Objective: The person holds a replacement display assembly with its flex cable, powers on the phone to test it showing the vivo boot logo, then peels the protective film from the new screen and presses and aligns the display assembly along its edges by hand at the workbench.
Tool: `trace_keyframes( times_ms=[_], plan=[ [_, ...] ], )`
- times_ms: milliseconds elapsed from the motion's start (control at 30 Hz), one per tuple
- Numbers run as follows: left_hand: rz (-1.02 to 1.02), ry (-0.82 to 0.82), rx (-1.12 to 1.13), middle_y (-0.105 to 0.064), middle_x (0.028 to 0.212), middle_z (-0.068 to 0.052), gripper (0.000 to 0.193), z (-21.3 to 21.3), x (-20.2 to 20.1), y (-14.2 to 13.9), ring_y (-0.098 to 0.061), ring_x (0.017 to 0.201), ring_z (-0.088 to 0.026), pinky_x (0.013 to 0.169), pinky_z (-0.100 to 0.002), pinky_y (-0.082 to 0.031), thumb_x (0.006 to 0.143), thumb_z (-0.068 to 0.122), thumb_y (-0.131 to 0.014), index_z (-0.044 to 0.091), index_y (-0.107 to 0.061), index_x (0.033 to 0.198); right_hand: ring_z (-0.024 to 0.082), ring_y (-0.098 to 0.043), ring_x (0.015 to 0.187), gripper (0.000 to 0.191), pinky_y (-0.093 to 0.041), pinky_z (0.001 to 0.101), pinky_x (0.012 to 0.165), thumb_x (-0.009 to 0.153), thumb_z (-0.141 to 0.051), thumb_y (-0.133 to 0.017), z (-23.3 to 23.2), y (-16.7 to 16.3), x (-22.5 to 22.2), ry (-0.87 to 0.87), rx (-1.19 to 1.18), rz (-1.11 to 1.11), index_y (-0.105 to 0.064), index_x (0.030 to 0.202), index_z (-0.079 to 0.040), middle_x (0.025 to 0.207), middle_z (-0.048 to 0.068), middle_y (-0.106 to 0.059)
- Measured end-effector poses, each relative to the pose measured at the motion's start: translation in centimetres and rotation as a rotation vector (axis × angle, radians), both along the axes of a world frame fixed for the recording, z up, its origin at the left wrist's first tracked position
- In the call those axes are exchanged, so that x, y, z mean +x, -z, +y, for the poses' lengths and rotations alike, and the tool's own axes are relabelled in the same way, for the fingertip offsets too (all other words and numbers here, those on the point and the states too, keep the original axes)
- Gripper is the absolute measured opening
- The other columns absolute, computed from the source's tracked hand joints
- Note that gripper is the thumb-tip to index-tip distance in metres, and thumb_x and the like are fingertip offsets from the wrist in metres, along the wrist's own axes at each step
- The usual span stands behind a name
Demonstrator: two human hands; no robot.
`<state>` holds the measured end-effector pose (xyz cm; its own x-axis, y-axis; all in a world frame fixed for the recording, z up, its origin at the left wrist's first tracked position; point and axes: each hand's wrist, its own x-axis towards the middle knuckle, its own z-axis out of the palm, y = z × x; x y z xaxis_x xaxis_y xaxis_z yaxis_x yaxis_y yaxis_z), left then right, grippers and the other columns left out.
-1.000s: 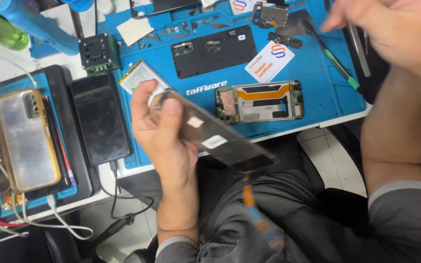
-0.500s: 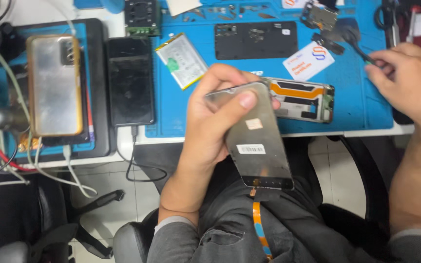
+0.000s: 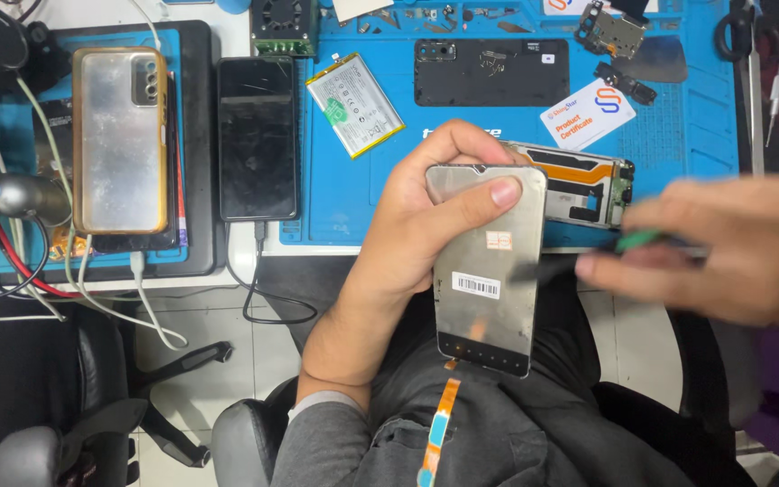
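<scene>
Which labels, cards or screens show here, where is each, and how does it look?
Screen panel: held in the left hand over the lap, silvery back up.
Barcode sticker: on that panel, small white rectangle.
Card: on the blue mat, white with a red-blue emblem.
Dark phone: left of the mat, black screen up.
Battery: on the mat, white label, yellow edge.

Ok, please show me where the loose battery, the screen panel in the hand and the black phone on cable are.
loose battery [image 3: 354, 105], head view, label face.
screen panel [image 3: 489, 298], head view, metal back.
black phone [image 3: 257, 138], head view, dark glass.

White barcode label [image 3: 476, 285] on grey screen panel [image 3: 487, 298], dark phone screen [image 3: 257, 137] left
</scene>
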<state>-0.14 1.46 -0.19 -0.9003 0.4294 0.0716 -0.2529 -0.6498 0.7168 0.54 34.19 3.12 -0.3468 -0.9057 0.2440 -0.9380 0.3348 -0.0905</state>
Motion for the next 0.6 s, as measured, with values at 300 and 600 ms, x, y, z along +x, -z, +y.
trace_keyframes(
  times_ms=[300, 600],
  plan=[
    [0.003, 0.012, -0.031, -0.069, 0.112, -0.011, 0.019, -0.3, -0.1, -0.2, -0.066, 0.104, -0.014, 0.095, -0.03, -0.055, 0.101, 0.007, -0.074, 0.001, -0.061, 0.112, 0.013, -0.063, 0.065, 0.03, -0.049, 0.0285, 0.053, 0.089, -0.013, -0.069, -3.8, -3.2, -0.4, -0.083, 0.02, 0.017, -0.077, 0.114, -0.028, 0.09, 0.005, -0.068],
    [0.023, -0.012, -0.039, -0.069, 0.116, -0.01, 0.02, -0.2, -0.4, -0.2, -0.066, 0.109, -0.015, 0.096, -0.03, -0.056, 0.1, 0.006, -0.074, 0.003, -0.061, 0.115, 0.011, -0.063, 0.064, 0.024, -0.049, 0.0258, 0.054, 0.097, -0.018, -0.067, -3.1, -1.9, 0.1, -0.089, 0.001, -0.016, -0.077, 0.114, -0.031, 0.088, 0.001, -0.068]
  ],
)
